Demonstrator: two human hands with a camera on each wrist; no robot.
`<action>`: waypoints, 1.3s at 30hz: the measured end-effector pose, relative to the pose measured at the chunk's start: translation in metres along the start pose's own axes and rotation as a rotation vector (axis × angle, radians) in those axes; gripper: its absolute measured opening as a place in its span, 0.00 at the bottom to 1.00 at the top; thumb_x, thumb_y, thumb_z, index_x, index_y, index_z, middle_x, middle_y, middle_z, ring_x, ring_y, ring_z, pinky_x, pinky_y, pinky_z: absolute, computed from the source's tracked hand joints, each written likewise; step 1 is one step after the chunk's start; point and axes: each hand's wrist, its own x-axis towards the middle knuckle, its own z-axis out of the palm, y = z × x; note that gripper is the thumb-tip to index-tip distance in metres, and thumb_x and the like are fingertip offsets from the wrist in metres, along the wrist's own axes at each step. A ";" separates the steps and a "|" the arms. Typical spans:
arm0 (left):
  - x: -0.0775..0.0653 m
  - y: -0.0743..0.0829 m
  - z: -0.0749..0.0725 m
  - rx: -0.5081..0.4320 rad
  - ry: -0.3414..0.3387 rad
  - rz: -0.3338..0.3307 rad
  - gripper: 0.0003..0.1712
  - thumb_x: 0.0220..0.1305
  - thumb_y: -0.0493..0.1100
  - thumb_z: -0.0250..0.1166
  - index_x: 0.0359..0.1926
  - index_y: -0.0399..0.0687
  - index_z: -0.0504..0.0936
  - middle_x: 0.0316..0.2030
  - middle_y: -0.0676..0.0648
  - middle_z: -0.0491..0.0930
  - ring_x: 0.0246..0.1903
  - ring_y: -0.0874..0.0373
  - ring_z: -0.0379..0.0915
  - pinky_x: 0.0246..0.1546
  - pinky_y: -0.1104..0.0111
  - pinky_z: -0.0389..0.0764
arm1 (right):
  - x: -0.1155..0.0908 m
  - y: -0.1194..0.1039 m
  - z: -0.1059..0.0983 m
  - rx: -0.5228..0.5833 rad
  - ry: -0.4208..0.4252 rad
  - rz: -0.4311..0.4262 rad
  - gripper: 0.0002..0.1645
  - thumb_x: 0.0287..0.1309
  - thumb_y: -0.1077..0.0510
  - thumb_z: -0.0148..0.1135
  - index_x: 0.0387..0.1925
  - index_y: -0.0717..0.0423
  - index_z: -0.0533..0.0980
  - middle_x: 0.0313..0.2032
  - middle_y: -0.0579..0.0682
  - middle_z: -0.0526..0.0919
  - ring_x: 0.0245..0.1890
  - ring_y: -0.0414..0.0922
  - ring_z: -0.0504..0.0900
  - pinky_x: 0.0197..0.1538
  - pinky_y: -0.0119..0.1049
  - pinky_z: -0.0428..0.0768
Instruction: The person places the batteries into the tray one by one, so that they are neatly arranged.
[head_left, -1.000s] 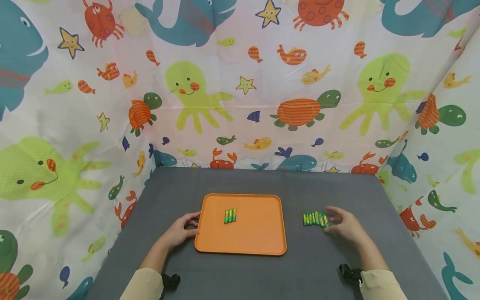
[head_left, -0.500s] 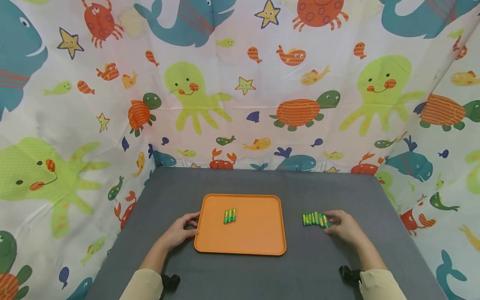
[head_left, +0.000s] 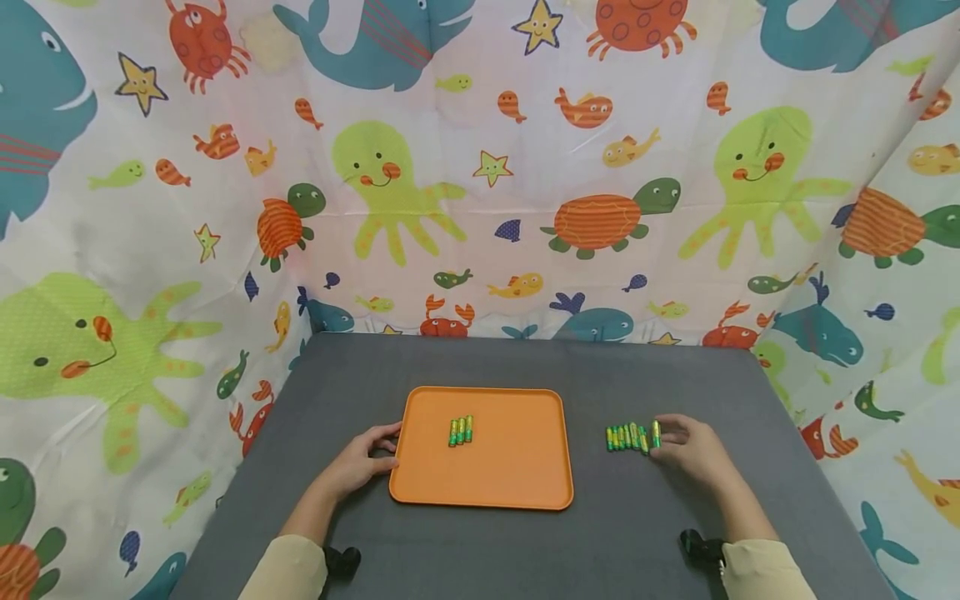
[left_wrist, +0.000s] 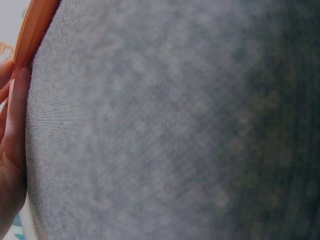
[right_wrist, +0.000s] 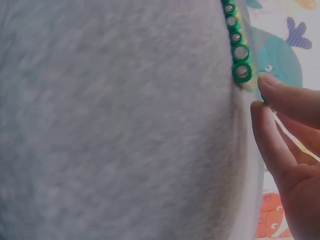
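On the orange tray (head_left: 510, 458) three green-and-yellow batteries (head_left: 461, 431) lie side by side. My left hand (head_left: 363, 457) touches the tray's left edge, its thumb and fingers apart along the rim; in the left wrist view the thumb (left_wrist: 19, 110) lies against the tray's outer side. To the tray's right, a row of several batteries (head_left: 627, 437) lies on the grey table. My right hand (head_left: 693, 450) pinches one battery (head_left: 656, 433) just right of that row, between thumb and fingers. In the right wrist view the fingers mostly hide this battery, while the row's round metal ends (right_wrist: 242, 71) show.
The grey table (head_left: 480, 550) reaches back to a white curtain (head_left: 450, 300) printed with sea animals, which also hangs along both sides. A black strap-like device (head_left: 342, 563) sits at the left wrist, another device (head_left: 701, 546) at the right.
My right hand has taken hold of the battery at the row's right end and moved it slightly away from the others. The left hand and tray have stayed in place.
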 end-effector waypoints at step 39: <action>-0.002 0.004 0.000 -0.022 -0.017 -0.012 0.39 0.64 0.39 0.70 0.74 0.59 0.68 0.64 0.49 0.71 0.54 0.52 0.70 0.47 0.64 0.81 | 0.010 -0.132 0.046 0.111 0.031 -0.114 0.38 0.52 0.50 0.78 0.63 0.56 0.75 0.54 0.57 0.84 0.52 0.51 0.84 0.49 0.44 0.83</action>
